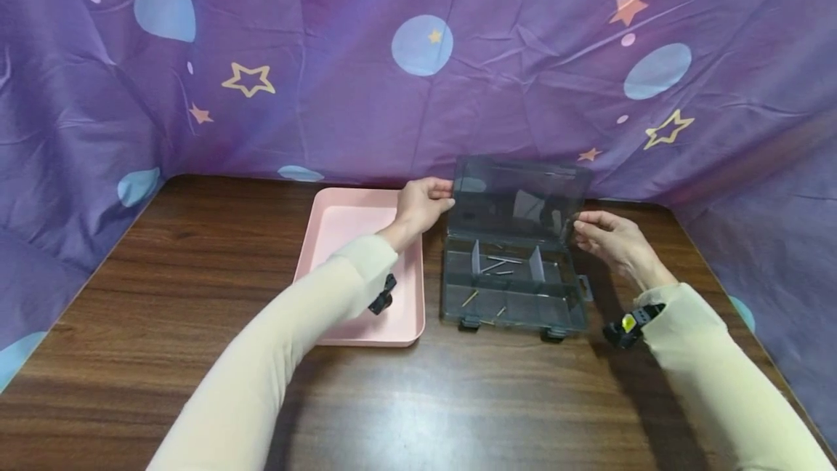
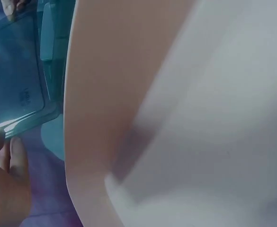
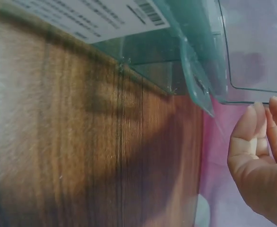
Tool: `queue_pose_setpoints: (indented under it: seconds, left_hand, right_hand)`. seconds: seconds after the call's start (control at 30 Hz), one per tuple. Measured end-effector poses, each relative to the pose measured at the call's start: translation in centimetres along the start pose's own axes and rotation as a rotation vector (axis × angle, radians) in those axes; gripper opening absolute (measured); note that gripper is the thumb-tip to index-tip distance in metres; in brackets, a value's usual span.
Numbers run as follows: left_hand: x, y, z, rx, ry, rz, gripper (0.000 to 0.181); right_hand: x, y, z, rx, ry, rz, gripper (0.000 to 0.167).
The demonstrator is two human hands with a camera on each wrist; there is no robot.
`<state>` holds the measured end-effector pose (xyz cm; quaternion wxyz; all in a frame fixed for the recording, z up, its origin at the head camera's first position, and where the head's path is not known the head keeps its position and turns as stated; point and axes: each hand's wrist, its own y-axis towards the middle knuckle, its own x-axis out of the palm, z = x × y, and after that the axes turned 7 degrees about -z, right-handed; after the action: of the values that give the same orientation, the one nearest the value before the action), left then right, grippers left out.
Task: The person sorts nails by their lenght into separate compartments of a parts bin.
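A see-through grey plastic compartment box (image 1: 451,304) lies on the table with its lid (image 1: 497,202) raised at the back. My left hand (image 1: 418,208) pinches the lid's left edge between thumb and fingers; the left wrist view shows this hand (image 2: 8,184) at the lid's corner. On the opposite edge, the fingertips of my right hand (image 1: 615,242) pinch the lid, also seen in the right wrist view, where the hand (image 3: 263,161) is at the rim. Thin silver pieces (image 1: 502,260) and gold-coloured pieces (image 1: 470,298) lie in the compartments, too small to identify.
A shallow pink tray (image 1: 358,342) stands left of the box, beneath my left forearm. Two upright dividers (image 1: 537,264) stand inside the box. A printed white label (image 3: 129,19) is on the box. A purple patterned cloth (image 1: 353,115) hangs behind the brown table (image 1: 458,413).
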<state>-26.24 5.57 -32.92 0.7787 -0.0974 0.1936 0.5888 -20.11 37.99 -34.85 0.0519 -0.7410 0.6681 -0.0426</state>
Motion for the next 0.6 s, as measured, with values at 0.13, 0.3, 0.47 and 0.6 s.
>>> queue_pose_setpoints:
  seconds: [0.13, 0.3, 0.47, 0.6]
  left_hand:
    - [-0.3, -0.7, -0.1, 0.053, -0.001, -0.017, 0.025]
    - [-0.6, -1.9, -0.3, 0.101, 0.007, -0.027, 0.021]
    - [-0.9, -3.2, -0.5, 0.160, 0.055, -0.065, 0.020]
    - [-1.3, -4.3, -0.5, 0.201, 0.114, -0.110, 0.020]
  right_hand:
    - [-0.6, -0.5, 0.4, -0.027, 0.076, -0.066, 0.005]
    - [-0.6, -1.7, 0.2, -0.051, 0.189, -0.169, 0.010]
    - [0.3, -3.6, -0.7, -0.049, 0.269, -0.257, 0.023]
    - [0.6, -4.8, -0.8, -0.077, 0.290, -0.323, 0.030]
